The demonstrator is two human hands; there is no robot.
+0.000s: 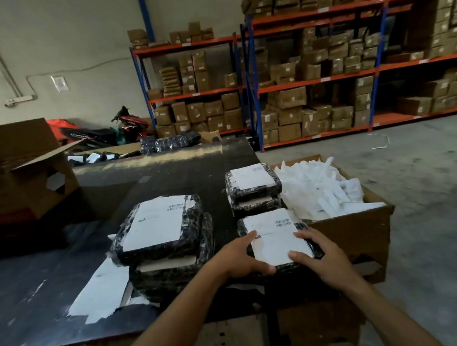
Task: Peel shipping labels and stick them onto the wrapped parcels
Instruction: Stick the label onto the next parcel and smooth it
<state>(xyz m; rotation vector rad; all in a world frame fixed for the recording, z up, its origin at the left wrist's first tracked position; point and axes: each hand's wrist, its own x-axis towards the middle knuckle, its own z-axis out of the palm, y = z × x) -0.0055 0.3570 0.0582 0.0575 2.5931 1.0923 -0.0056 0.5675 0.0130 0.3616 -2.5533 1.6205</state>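
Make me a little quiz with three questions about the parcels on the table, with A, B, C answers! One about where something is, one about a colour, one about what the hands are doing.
1. Where is the box of white scraps?
A. right of the table
B. on the shelf
C. under the left stack

2. What colour is the label on the nearest parcel?
A. red
B. white
C. green

3. What are the hands doing?
A. hanging idle
B. both holding the nearest parcel
C. lifting the box

Answers:
1 A, it stands beside the table edge, right of the parcels.
2 B, the sheet is white with a barcode.
3 B, the left hand and right hand grip its sides.
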